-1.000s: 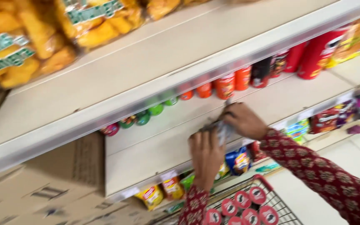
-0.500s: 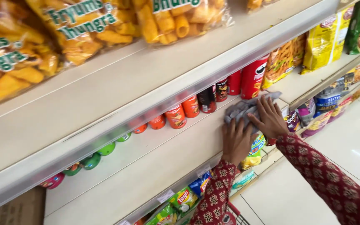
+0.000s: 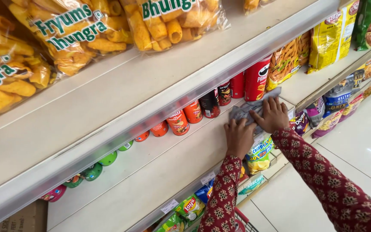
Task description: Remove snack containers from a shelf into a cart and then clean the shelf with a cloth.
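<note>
Change since half a second ago: both hands and the grey cloth are sitting further right along the white shelf (image 3: 185, 159), now just beside the tall red can (image 3: 257, 78).

Item: grey cloth (image 3: 250, 109), one, lying crumpled and flat on the shelf board in front of the tall red can. Judged soft, light and limp; it is likely bunching under pressure, so it is best taken by pressing flat from above or pinching a gathered fold.

Left hand (image 3: 239, 136): palm down, fingers spread, pressing on the near end of the cloth; not closing around it.

Right hand (image 3: 273, 114): likewise flat and spread on the far end of the cloth, gripping nothing.

Left of the tall red can: about eight short snack cans (image 3: 193, 111) standing in a receding row, red, black and green.

Right of it: orange and yellow snack bags (image 3: 327, 41), three showing.

Above it: three clear bags of yellow puffs (image 3: 86, 30).
</note>
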